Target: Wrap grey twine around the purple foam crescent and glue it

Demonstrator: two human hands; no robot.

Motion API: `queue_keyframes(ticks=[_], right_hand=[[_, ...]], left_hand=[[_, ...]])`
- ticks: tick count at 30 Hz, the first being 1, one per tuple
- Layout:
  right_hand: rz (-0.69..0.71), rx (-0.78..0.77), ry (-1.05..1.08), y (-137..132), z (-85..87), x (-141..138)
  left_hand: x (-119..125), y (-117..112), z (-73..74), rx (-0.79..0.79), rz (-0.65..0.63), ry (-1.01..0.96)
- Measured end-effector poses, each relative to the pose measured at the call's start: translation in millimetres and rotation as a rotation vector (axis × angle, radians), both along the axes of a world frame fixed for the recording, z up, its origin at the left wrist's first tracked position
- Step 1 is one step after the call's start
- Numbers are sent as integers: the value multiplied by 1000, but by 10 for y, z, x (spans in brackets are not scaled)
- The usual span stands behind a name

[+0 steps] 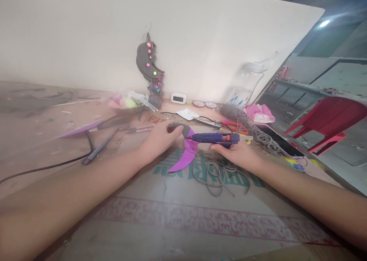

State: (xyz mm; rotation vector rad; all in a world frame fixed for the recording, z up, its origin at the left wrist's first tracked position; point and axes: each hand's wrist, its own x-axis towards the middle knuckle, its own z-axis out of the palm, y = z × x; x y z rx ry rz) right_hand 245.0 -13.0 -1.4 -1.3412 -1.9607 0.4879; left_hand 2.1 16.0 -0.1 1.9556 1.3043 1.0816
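My left hand (162, 138) is closed on a purple crescent cutout (185, 161), whose upper end is wrapped in grey yarn. In my right hand (233, 149) is a blue hot glue gun (213, 138), with a pale glue stick poking out of its back end. The gun's nozzle points left and sits at the crescent, close to the edge of the wrapped part; whether it touches cannot be seen. Loose loops of grey yarn (216, 179) lie on the table below the gun.
A finished-looking grey moon ornament (143, 60) hangs on the wall. Along the back stand a bowl of pompoms (126, 105), a small digital clock (178, 98) and a clear jug (243, 85). To the right lie a grey yarn skein (241, 117), red-handled scissors (236, 127) and a phone (282, 142).
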Motion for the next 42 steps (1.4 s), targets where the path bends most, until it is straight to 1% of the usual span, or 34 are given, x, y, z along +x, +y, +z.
queue_keyframes(ticks=[9, 20, 27, 35, 39, 42], right_hand=[[24, 12, 6, 1, 6, -7], [33, 27, -10, 0, 6, 4], [-51, 37, -34, 15, 0, 24], [-97, 96, -86, 34, -9, 49], [-181, 143, -85, 17, -1, 27], [-205, 125, -90, 14, 13, 21]], left_hand=[[0, -4, 4, 6, -17, -8], [-2, 2, -6, 12, 0, -9], [-8, -5, 11, 10, -39, -11], [-16, 5, -5, 10, -36, -4], [-19, 1, -6, -14, -48, -8], [-18, 6, -14, -32, -68, -33]])
